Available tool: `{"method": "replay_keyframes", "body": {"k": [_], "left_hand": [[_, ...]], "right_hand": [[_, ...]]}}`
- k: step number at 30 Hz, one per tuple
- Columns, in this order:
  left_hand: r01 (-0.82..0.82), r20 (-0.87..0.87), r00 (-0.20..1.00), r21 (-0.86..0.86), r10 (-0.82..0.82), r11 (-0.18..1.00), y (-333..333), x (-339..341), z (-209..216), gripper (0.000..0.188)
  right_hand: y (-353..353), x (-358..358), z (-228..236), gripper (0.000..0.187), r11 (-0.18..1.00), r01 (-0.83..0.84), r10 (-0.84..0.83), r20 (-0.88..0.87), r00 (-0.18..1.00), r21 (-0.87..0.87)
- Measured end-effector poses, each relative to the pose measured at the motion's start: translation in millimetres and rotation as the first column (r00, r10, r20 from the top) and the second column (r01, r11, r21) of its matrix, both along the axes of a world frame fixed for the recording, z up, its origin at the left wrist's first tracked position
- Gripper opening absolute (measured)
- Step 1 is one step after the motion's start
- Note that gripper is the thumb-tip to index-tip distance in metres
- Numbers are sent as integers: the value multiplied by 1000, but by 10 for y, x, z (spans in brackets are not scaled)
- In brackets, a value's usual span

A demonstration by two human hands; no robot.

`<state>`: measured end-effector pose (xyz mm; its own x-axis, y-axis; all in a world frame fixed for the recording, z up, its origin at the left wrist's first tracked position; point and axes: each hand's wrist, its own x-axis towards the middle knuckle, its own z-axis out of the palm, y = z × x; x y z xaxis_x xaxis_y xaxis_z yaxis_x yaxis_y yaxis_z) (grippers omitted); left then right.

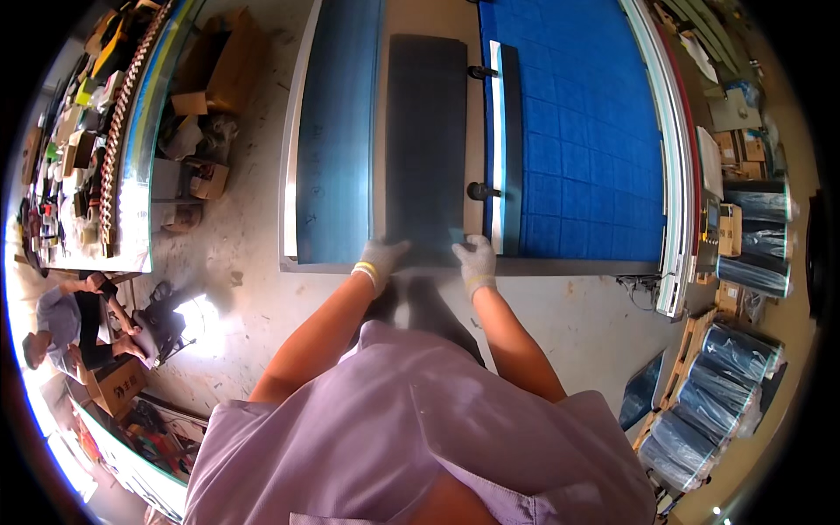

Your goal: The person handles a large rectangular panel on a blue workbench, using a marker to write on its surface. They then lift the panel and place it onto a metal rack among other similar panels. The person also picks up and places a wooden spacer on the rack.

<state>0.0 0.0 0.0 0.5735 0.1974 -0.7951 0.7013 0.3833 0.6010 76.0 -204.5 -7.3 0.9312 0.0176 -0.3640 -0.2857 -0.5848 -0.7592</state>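
Observation:
A long, dark grey rectangular sheet (426, 140) lies lengthwise in front of me, on a brown board (430, 19). My left hand (381, 261), in a pale glove with a yellow cuff band, is closed at the sheet's near left corner. At the near right corner my right hand (477, 261), gloved as well, pinches the sheet's edge. To the left of the sheet is a wide teal-blue panel (337, 131). On the right runs a narrow dark strip (509, 149) with a white edge, beside two black knobs (478, 191).
A blue padded surface (586, 140) with grid lines covers the table's right side, bounded by a long rail (682, 175). Cardboard boxes (219, 61) stand on the floor at left. Another person (74, 324) sits at lower left. Plastic-wrapped rolls (713, 402) lie on pallets at right.

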Motion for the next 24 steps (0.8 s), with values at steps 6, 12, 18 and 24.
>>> {"method": "replay_keyframes", "body": {"k": [6, 12, 18, 24], "left_hand": [[-287, -23, 958, -81, 286, 954, -152, -115, -50, 43], [33, -41, 999, 133, -28, 991, 49, -35, -36, 35], [347, -53, 921, 565, -386, 749, 121, 37, 512, 48], [104, 70, 989, 284, -129, 953, 212, -22, 461, 56]], "right_hand": [[-162, -36, -31, 11, 998, 38, -34, 86, 996, -43], [-220, 138, 167, 11, 975, 165, -111, 325, 939, -146], [-442, 486, 678, 12, 720, 491, -349, -355, 867, 491], [-510, 518, 712, 8, 609, 626, -154, -701, 696, 487]]}}
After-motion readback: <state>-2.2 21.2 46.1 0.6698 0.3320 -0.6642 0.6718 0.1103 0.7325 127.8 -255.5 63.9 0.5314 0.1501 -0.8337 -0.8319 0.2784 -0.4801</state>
